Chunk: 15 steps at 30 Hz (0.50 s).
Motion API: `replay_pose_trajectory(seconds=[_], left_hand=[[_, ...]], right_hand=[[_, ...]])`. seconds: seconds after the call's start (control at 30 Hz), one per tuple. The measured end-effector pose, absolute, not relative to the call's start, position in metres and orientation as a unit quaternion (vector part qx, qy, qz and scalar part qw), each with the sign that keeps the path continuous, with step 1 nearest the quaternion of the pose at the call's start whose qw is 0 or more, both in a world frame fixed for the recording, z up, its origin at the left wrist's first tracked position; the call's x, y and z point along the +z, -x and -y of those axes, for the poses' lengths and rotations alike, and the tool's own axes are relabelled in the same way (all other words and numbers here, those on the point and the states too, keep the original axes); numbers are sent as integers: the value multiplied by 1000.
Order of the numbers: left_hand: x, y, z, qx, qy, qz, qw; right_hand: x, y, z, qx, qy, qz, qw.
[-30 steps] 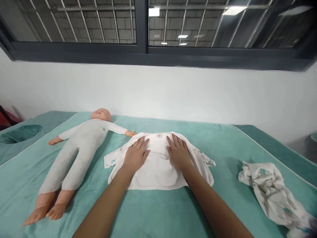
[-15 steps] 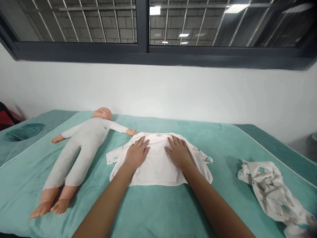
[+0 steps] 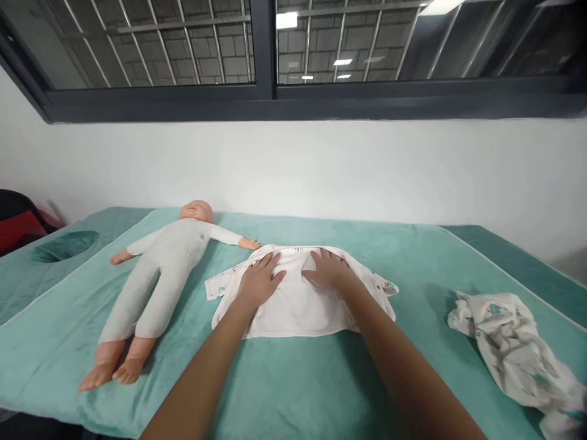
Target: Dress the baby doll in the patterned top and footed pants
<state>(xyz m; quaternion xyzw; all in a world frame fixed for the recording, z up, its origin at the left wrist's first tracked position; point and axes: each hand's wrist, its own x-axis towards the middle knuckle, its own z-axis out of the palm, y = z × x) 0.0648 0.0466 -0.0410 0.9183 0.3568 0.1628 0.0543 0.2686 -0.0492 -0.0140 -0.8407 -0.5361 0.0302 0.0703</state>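
Note:
A small white baby shirt (image 3: 296, 311) lies spread on the green bed cover, its neckline with a printed label facing the wall. Printed sleeves stick out at both sides. My left hand (image 3: 261, 280) rests on the shirt's left half, palm down with the fingers stretched out. On the right half lies my right hand (image 3: 331, 270), its fingers spread and slightly bent against the cloth. Left of the shirt, a baby doll (image 3: 177, 247) in a pale body suit lies on its back, and one of its hands reaches close to the shirt's left shoulder.
A crumpled white printed cloth (image 3: 516, 348) lies at the right on the green cover (image 3: 298, 385). The bed has a face hole (image 3: 66, 246) at the far left, near a red and black object (image 3: 21, 223). Behind stand a white wall and a dark-framed window (image 3: 270, 104).
My right hand has shifted a little on the shirt, its fingers now more bent. The left hand stays flat. The whole view has turned slightly to the left.

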Motion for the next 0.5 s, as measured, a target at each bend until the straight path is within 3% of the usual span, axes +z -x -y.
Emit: replay_pose_trajectory(seconds=[0.27, 0.5], left_hand=[[-39, -65, -55, 140, -915, -365, 100], [-35, -65, -58, 164, -905, -379, 98]], right_hand=[[-20, -254, 45, -26, 841, 529, 112], [-29, -263, 44, -1, 827, 550, 114]])
